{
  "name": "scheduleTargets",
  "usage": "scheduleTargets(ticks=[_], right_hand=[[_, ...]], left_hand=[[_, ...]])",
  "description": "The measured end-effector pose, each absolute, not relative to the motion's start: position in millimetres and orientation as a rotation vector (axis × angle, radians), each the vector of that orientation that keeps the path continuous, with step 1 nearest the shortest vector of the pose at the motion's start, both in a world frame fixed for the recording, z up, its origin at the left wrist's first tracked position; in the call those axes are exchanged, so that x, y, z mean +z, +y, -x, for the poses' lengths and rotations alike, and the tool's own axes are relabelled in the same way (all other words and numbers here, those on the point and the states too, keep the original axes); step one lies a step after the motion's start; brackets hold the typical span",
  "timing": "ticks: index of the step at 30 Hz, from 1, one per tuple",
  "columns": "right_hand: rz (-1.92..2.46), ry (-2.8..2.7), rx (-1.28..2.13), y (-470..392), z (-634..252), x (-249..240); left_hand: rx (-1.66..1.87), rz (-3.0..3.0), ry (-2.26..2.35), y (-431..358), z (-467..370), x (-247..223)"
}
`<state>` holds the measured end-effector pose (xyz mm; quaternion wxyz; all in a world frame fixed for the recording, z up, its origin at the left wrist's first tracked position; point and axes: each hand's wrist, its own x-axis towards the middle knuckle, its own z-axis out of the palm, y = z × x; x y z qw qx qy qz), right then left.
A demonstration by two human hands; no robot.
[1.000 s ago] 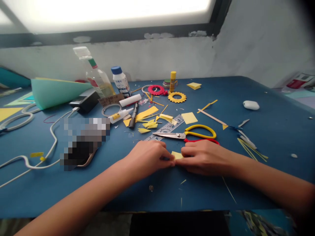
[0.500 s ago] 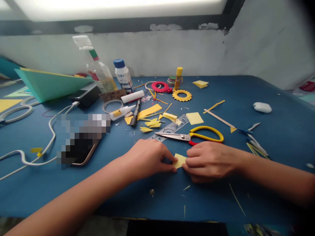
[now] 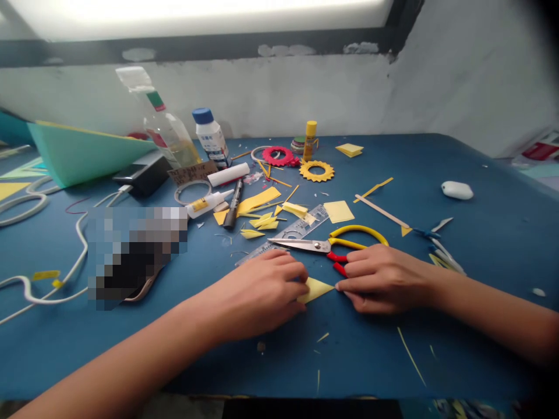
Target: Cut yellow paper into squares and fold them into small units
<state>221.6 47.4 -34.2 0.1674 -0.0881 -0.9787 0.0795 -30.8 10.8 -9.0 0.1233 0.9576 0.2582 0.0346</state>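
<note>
Item 1: my L hand (image 3: 271, 285). Fingers part-bent, resting over the wide end of the yellow paper piece (image 3: 318, 289); thumb and forefinger tips a little apart. Contact yes; pinch vs. press, can't tell.

Item 2: my R hand (image 3: 384, 279). Fingers curled, thumb tucked close under forefinger, forefinger tip right at the paper's sharp end. Touching or only just beside, can't tell; grip ditto.

Item 3: said yellow paper piece. Lies on counter (image 3: 196, 358) btwn. my two hands, showing as a triangle. Long axis approx. L–R: wide end under my L fingers, point aimed at my R fingertips. L hand nearer, covering part of it; R meets only the tip.

Item 4: scissors (image 3: 318, 245), just beyond paper, blades pointing L, yellow + red handles to R. My R hand overlaps the red handle in view; contact unclear.

Item 5: clear ruler (image 3: 301, 227), diag., partly under blades.

Item 6: yellow square (image 3: 339, 212), flat, by ruler's far end.

Item 7: small folded yellow pcs. (image 3: 267, 222), loose group, L of ruler.

Item 8: black marker (image 3: 233, 203), w/ glue bottle (image 3: 207, 205) just L of it.

Item 9: red toothed ring (image 3: 268, 154) and yellow toothed ring (image 3: 329, 171), far side; glue stick (image 3: 310, 141) upright behind the latter.

Item 10: white case (image 3: 456, 190), well off to R.
</note>
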Motion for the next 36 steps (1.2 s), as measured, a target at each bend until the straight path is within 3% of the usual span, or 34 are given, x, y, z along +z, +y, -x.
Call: scheduleTargets(ticks=[8,25,30,36], right_hand=[[0.206,-2.794,0.050,42,-213,-31],[0.290,-2.823,0.301,39,-215,-33],[0.549,-2.740,0.432,45,-217,-19],[1.060,-2.748,0.356,57,-223,-7]], left_hand=[[0.086,-2.912,0.636,4,25,-15],[0.285,-2.648,0.658,-8,52,-11],[0.195,-2.588,1.082,4,22,-8],[-0.085,-2.663,1.069,4,0,9]])
